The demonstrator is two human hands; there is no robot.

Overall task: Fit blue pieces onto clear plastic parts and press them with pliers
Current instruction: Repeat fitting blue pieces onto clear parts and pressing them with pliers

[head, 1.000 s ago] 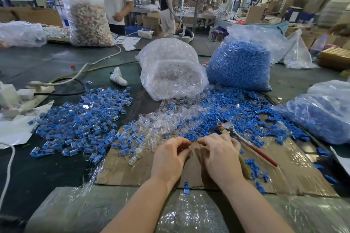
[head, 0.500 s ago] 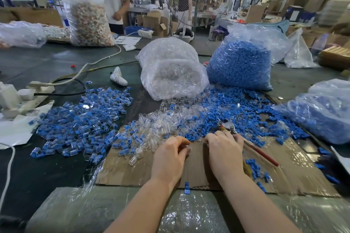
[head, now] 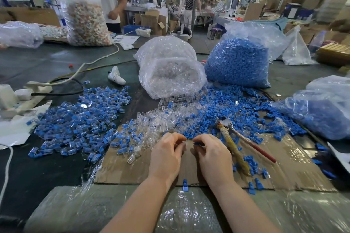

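A small blue piece [head: 197,143] sits pinched in the right hand [head: 214,159], facing the left hand [head: 166,157], whose curled fingertips seem to hold a clear part I cannot make out, both over the cardboard [head: 132,168], pliers [head: 233,143] lying just right, handles toward the person.

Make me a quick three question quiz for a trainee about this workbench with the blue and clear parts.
1. True or false: the pliers are held in the right hand.
2. Which bag stands further right: the bag of clear parts or the bag of blue pieces?
3. Multiple choice: the sheet under both hands is A) cardboard, B) metal, C) cloth.

Key: 1 false, they lie on the cardboard beside it; 2 the bag of blue pieces; 3 A.
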